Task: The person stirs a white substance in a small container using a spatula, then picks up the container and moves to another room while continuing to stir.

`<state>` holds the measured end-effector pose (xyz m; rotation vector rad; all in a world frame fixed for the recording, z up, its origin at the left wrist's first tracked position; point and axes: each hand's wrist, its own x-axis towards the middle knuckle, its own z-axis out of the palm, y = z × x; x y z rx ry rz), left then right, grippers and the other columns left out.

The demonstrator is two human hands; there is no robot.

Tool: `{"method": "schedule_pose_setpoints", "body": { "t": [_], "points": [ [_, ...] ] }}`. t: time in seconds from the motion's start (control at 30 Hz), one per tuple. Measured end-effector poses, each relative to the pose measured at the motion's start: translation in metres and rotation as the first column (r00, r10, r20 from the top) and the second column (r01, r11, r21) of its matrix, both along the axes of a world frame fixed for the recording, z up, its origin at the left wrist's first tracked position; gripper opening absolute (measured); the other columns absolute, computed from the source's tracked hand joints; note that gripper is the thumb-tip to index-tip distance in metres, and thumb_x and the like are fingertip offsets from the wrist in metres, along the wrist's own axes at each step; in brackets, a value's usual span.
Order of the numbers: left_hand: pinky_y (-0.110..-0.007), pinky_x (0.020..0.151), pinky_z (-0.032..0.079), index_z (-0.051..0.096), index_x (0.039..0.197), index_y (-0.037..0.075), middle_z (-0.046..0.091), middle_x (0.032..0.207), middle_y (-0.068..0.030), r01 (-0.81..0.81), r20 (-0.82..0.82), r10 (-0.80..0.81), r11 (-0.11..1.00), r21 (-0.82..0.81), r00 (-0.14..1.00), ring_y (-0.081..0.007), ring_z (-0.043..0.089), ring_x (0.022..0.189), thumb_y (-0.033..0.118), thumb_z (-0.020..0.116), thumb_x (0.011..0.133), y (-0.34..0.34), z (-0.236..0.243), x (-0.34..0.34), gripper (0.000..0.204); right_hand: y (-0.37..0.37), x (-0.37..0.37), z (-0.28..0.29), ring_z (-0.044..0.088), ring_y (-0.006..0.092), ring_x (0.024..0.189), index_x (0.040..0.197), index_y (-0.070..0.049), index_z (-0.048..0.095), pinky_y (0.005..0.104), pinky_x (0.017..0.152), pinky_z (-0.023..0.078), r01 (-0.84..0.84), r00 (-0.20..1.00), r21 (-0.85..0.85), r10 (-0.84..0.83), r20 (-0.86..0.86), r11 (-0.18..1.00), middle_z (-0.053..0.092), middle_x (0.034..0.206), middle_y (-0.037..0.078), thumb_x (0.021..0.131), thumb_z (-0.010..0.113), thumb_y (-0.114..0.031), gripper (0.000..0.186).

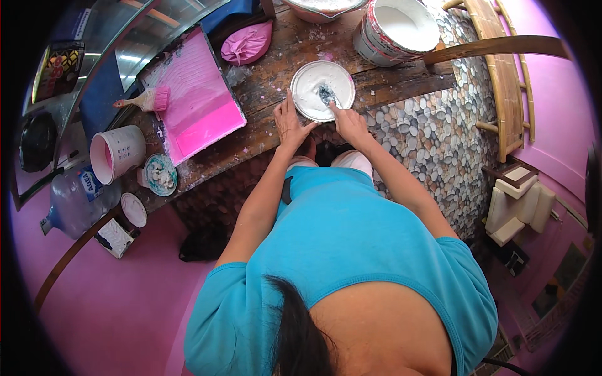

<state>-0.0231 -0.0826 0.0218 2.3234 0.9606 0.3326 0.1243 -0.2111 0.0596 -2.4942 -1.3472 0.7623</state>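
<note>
A round white tub [307,105] of white paste stands near the front edge of the wooden table. My left hand [290,126] curves round the tub's left and near rim, thumb and fingers spread against it. In my right hand [351,125] is a small paint-smeared spatula [327,94], its dark grey blade lying in the paste. The right index finger stretches along the tool; its handle is mostly hidden under the hand. Left of the hands lies a paint tray [204,128] with bright pink paint, and a brush [147,100] with pink bristles rests at its left edge.
A large bucket [401,31] of white paint and a pink bag [247,44] sit farther back on the wooden table [269,94]. Left stand a white pail [118,152], a small paint-crusted tub [160,175] and a plastic water bottle [81,194]. A bamboo bench [498,75] is at right.
</note>
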Motion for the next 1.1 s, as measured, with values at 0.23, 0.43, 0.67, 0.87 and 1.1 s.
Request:
{"method": "schedule_pose_setpoints", "body": {
  "t": [0.23,0.43,0.67,0.87,1.1],
  "points": [
    [-0.045,0.104,0.031,0.016,0.15,-0.001,0.044,0.129,-0.018,0.021,0.001,-0.021,1.0,0.012,1.0,-0.0366,0.037,0.116,0.041,0.087,0.054,-0.003,-0.001,0.002,0.127,-0.004,0.003,-0.005,0.064,0.0402,0.087,0.128,-0.011,0.057,0.0526,0.076,0.049,0.009,0.999,0.049,-0.011,0.036,0.999,0.066,0.09,0.022,0.089,0.048,-0.011,0.04],
    [-0.046,0.104,0.031,0.015,0.15,-0.001,0.043,0.131,-0.018,0.001,0.009,-0.001,1.0,0.018,1.0,-0.037,0.037,0.117,0.042,0.087,0.054,0.0,0.001,0.003,0.127,0.016,0.018,0.045,0.064,0.0409,0.084,0.123,-0.007,0.06,0.0531,0.072,0.05,-0.039,0.999,0.076,0.04,-0.005,0.996,0.066,0.087,0.022,0.089,0.048,-0.012,0.036],
    [-0.045,0.104,0.031,0.016,0.15,0.0,0.043,0.131,-0.0178,0.011,0.0,-0.011,1.0,0.008,1.0,-0.037,0.036,0.118,0.04,0.087,0.055,-0.002,0.002,0.002,0.125,-0.011,0.004,0.012,0.064,0.0422,0.084,0.135,-0.01,0.05,0.0545,0.074,0.049,0.046,0.998,-0.032,-0.047,-0.042,0.998,0.066,0.088,0.022,0.088,0.05,-0.013,0.047],
    [-0.045,0.104,0.03,0.018,0.149,-0.001,0.044,0.129,-0.0178,0.013,-0.006,-0.013,1.0,0.005,1.0,-0.0367,0.036,0.117,0.038,0.086,0.054,-0.004,0.001,0.004,0.124,-0.013,0.007,-0.006,0.063,0.0405,0.087,0.137,-0.012,0.048,0.052,0.075,0.049,0.052,0.999,-0.027,-0.052,0.001,0.998,0.066,0.092,0.021,0.088,0.049,-0.013,0.049],
    [-0.045,0.105,0.029,0.015,0.15,-0.001,0.043,0.131,-0.0183,0.009,-0.009,-0.009,1.0,0.012,1.0,-0.0372,0.036,0.118,0.04,0.087,0.054,-0.003,-0.002,0.001,0.126,0.002,0.008,0.05,0.064,0.0401,0.078,0.124,-0.009,0.06,0.0524,0.071,0.05,0.054,0.997,0.099,-0.048,-0.056,0.994,0.066,0.081,0.022,0.091,0.047,-0.013,0.035]
  ]
}}
